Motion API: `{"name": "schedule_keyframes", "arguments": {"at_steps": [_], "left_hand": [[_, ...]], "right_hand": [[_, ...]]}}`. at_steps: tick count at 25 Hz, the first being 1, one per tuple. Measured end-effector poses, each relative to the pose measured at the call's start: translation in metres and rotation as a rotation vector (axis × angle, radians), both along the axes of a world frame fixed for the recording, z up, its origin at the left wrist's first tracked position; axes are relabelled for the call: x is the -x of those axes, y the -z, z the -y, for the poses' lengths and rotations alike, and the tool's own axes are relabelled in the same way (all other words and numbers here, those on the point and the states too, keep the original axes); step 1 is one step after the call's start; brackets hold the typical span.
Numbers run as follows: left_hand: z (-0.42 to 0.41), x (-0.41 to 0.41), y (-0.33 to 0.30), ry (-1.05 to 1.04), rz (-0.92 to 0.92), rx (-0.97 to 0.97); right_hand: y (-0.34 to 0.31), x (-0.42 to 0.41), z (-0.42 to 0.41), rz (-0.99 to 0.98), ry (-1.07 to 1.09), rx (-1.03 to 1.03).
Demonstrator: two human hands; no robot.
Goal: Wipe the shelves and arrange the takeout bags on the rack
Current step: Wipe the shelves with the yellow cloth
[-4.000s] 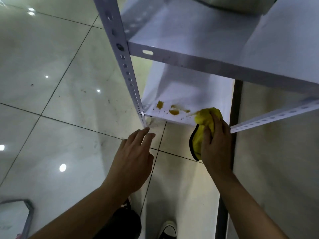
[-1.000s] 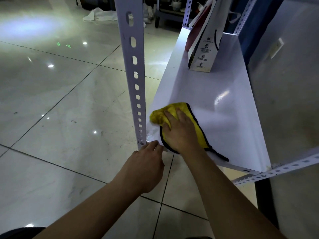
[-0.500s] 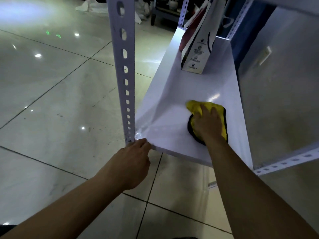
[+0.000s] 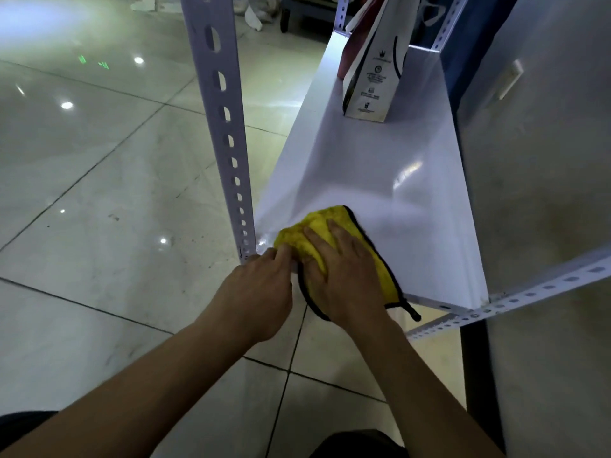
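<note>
A person's right hand (image 4: 340, 272) lies palm down on a yellow cloth (image 4: 334, 226) at the near left corner of a white shelf (image 4: 380, 180), fingers straight and slightly spread, pressing the cloth flat rather than gripping it. The forearm runs up from the lower right of the frame, the wrist crossing the shelf's front edge. The cloth's black-trimmed hem hangs over that edge below the wrist, and a bunched fold pokes out past the fingertips toward the corner. Just left of it, the left hand (image 4: 258, 292) rests at the shelf's corner, fingers loosely bent, their tips touching the foot of a perforated post (image 4: 224, 127) and the edge of the cloth; whether it has hold of anything cannot be told. Well beyond the right hand's fingertips, at the far end of the shelf, a white paper bag (image 4: 373, 71) stands upright, with a red bag (image 4: 353, 47) just behind it to the left. Below both arms lies a glossy tiled floor (image 4: 99, 193).
</note>
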State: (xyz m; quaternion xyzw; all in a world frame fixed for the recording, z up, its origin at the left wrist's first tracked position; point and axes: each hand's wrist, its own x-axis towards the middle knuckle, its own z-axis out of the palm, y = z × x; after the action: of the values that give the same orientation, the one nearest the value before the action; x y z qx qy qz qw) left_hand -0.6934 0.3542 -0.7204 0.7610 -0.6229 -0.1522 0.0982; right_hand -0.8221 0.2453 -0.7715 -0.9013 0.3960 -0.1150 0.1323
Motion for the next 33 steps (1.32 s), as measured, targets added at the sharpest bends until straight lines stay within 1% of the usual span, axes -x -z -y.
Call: {"name": "schedule_keyframes", "arguments": {"at_steps": [2, 5, 7, 9, 11, 13, 14, 15, 17, 18, 20, 21, 23, 25, 26, 28, 30, 33], "left_hand": [[0.001, 0.001, 0.0, -0.018, -0.009, 0.002], [0.0, 0.004, 0.004, -0.024, -0.013, 0.025], [0.0, 0.007, 0.007, -0.022, -0.019, 0.036], [0.001, 0.007, 0.01, -0.031, -0.021, 0.049], [0.003, 0.009, 0.012, -0.038, -0.017, 0.049], [0.006, 0.01, 0.012, -0.042, 0.002, 0.059], [0.008, 0.011, 0.012, -0.052, 0.0, 0.074], [0.01, 0.013, 0.01, -0.064, -0.005, 0.088], [0.015, 0.018, 0.004, -0.046, 0.008, 0.11], [0.016, 0.022, 0.003, -0.008, 0.029, 0.113], [0.015, 0.027, 0.004, 0.074, 0.057, 0.106], [0.015, 0.029, 0.005, 0.096, 0.066, 0.093], [0.017, 0.031, 0.009, 0.114, 0.101, 0.058], [0.022, 0.033, 0.011, 0.121, 0.147, 0.025], [0.024, 0.033, 0.012, 0.109, 0.16, 0.025], [0.03, 0.032, 0.011, 0.037, 0.169, 0.062], [0.037, 0.031, 0.01, -0.048, 0.108, 0.095], [0.046, 0.037, 0.012, -0.156, -0.217, 0.087]], "right_hand": [[-0.001, 0.031, 0.007, -0.009, 0.178, 0.006], [0.002, 0.068, 0.011, 0.052, 0.541, 0.043], [0.001, 0.071, 0.009, 0.061, 0.663, 0.075], [-0.002, 0.06, 0.007, 0.022, 0.624, 0.033], [-0.004, 0.044, 0.004, -0.028, 0.477, -0.036], [-0.003, 0.022, -0.003, -0.034, 0.343, -0.072], [-0.005, 0.013, -0.005, -0.047, 0.29, -0.07], [-0.008, 0.008, -0.008, -0.052, 0.239, -0.025], [-0.012, 0.009, -0.008, 0.007, 0.2, 0.087], [-0.014, 0.013, -0.007, 0.035, 0.223, 0.025], [-0.015, 0.023, -0.004, 0.068, 0.304, -0.17], [-0.013, 0.027, -0.005, 0.12, 0.337, -0.226], [-0.012, 0.035, -0.007, 0.292, 0.403, -0.226], [-0.014, 0.048, -0.006, 0.452, 0.491, -0.174], [-0.015, 0.055, -0.005, 0.471, 0.538, -0.125], [-0.015, 0.063, -0.003, 0.367, 0.596, -0.061], [-0.015, 0.061, -0.004, 0.252, 0.566, -0.082], [-0.02, 0.056, -0.005, 0.267, 0.521, -0.173]]}}
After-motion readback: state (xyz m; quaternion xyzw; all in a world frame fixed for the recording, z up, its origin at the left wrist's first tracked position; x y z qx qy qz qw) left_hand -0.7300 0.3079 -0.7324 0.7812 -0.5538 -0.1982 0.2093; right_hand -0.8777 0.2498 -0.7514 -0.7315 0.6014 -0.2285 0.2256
